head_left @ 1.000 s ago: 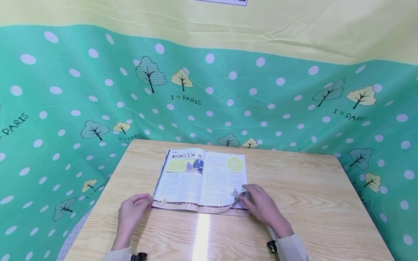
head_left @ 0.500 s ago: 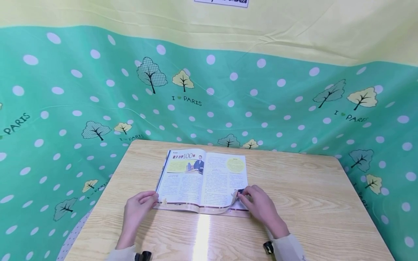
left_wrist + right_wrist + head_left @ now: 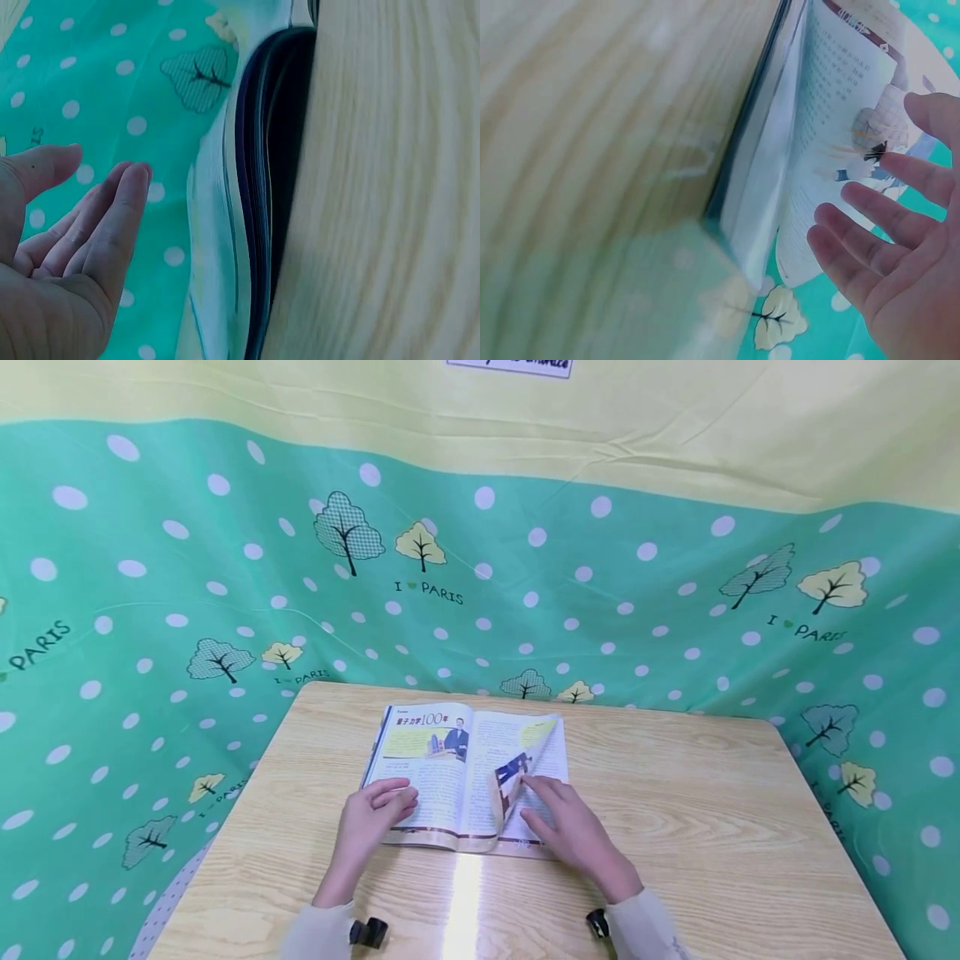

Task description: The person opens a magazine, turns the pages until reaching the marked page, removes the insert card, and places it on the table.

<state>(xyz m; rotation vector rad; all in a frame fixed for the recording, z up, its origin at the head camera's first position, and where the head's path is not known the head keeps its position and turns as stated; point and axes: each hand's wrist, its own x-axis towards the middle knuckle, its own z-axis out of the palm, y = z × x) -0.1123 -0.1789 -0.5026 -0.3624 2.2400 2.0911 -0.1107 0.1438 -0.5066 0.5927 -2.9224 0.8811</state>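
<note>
Holding both hands at an open magazine, angling the forearms inward from the near edge of the bench. Hovering the left hand over the lower part of the left page, clasping nothing, bending its fingers softly in a close row, pointing them up and rightward and setting the thumb apart. Showing a plain gap between thumb and fingers in the left wrist view, but hiding whether any fingertip meets the paper below. Slanting the right hand across the right half from its outer side, pointing up and leftward, stretching the fingers almost straight and fanning them slightly. Touching the lifted page with the index fingertip, not pinching it, and holding the thumb lower and apart. Curling over toward the spine at that touch, showing a dark-clad printed figure on the page's underside. Lying a little left of the bench's middle, displaying a heading, a yellow panel and a suited figure on the magazine's left page. Ending both forearms in pale sleeves, and hanging green dotted cloth behind the bench.
</note>
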